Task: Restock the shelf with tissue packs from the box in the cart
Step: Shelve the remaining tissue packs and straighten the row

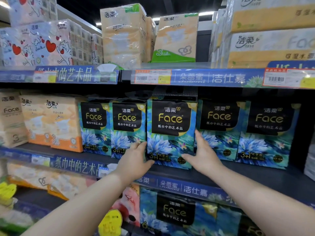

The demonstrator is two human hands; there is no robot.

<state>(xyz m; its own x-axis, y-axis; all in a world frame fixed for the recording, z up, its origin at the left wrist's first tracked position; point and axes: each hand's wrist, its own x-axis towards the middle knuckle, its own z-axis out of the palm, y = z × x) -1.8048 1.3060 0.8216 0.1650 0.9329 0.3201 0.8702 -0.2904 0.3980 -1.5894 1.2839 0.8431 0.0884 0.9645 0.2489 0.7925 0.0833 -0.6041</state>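
1. The person stands square to the shelving with both bare forearms stretched out toward the middle shelf [255, 174].
2. The tissue pack [170, 132] they are handling is the blue, flowery one with a black "Face" label. It stands upright on the middle shelf, in the centre of a row of five like it, and sits a little forward of the others.
3. The left hand [134, 160] lies flat against the pack's lower left edge. Its fingers [140, 144] are straight and point up between this pack and the next one, and the thumb reaches under the front bottom corner.
4. The right hand [202, 154] mirrors it on the lower right edge, with fingers straight and together along the side and the thumb spread out across the front of the wrapper. Neither hand curls round the pack; they press it between flat palms.
5. Two matching packs [127, 126] stand just beside it on the left and two more [219, 128] on the right, all face out.
6. Further left on the same shelf are orange-and-cream tissue packs [64, 123].
7. The shelf above carries peach packs with a green corner [175, 36] and, to the left, white packs printed with hearts and cats [42, 43]. A blue price rail [204, 77] runs along its front edge.
8. On the shelf below, a larger blue "Face" pack [175, 213] shows between the forearms, with a yellow tag [110, 222] beside it.
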